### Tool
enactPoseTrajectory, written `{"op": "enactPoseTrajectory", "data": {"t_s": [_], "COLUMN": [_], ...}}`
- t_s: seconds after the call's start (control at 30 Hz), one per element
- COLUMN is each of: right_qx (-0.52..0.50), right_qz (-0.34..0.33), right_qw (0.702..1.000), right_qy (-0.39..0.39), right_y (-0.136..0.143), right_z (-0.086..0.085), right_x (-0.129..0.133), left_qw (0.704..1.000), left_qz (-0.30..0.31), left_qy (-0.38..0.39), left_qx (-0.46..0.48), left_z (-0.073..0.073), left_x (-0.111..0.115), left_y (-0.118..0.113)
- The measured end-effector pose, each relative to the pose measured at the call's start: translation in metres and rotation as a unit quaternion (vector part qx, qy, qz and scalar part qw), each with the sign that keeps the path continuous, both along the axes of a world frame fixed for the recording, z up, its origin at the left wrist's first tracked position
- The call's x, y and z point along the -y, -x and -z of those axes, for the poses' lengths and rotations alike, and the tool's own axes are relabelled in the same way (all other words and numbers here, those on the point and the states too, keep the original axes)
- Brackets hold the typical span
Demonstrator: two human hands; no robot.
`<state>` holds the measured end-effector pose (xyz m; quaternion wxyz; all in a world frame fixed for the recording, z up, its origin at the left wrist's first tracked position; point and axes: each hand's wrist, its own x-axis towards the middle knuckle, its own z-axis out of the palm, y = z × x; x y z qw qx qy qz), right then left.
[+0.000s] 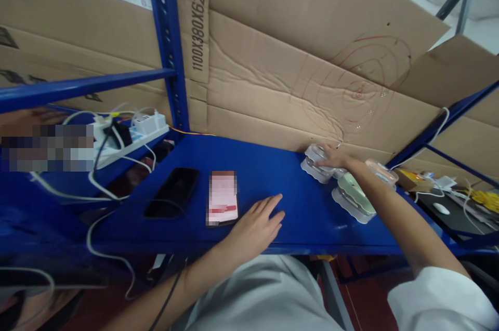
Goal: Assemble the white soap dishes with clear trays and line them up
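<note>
The clear plastic case lies right of the frame's middle, at the back edge of the blue shelf, just under the cardboard wall. The right hand rests on top of it with fingers spread flat, a loose grip that covers the case and does not close around it. Just right of it, partly under the right forearm, lies a pale green case in a clear shell, and behind the arm a pinkish case shows near the shelf's right upright. The left hand lies palm down on the shelf at lower centre, grip wide and holding nothing. Just left of its fingertips is a phone with a lit screen, blurred out, and left of that a dark phone lies face up. At far left a white power strip with plugs and white cables sits on a neighbouring ledge. Behind everything stands a large cardboard sheet with red circles scrawled on it; printed sideways beside the blue upright it reads "1100X380X62". A white printed label at upper left is too small to read.
</note>
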<state>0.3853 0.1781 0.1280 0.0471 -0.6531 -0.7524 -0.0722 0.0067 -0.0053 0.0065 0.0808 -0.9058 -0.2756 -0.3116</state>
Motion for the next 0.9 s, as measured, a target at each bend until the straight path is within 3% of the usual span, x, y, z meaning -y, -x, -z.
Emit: {"op": "enactPoseTrajectory", "data": {"t_s": [0.17,0.3,0.43,0.57,0.8,0.9], "right_qx": [-0.007,0.004,0.015,0.013,-0.007,-0.047], "right_qz": [-0.079,-0.174,-0.200,-0.191,-0.131,-0.144], "right_qw": [0.997,0.984,0.979,0.981,0.990,0.986], "right_qy": [0.023,0.035,0.044,0.039,-0.042,-0.067], "right_y": [0.044,0.116,0.167,0.182,0.198,0.199], "right_z": [-0.005,0.024,0.055,0.067,0.083,0.091], "right_x": [0.005,0.010,0.016,0.018,0.022,0.022], "left_qw": [1.000,1.000,1.000,1.000,1.000,1.000], "left_qz": [-0.001,-0.002,-0.005,-0.008,-0.008,-0.006], "left_qy": [-0.003,-0.004,0.010,0.017,0.020,0.026], "left_qx": [-0.003,0.001,0.005,-0.001,-0.009,-0.007], "left_z": [-0.001,0.001,0.001,-0.001,-0.002,-0.002], "left_x": [0.000,0.001,0.001,0.002,0.002,0.002], "left_y": [0.000,-0.001,-0.001,-0.002,-0.001,0.000]}}
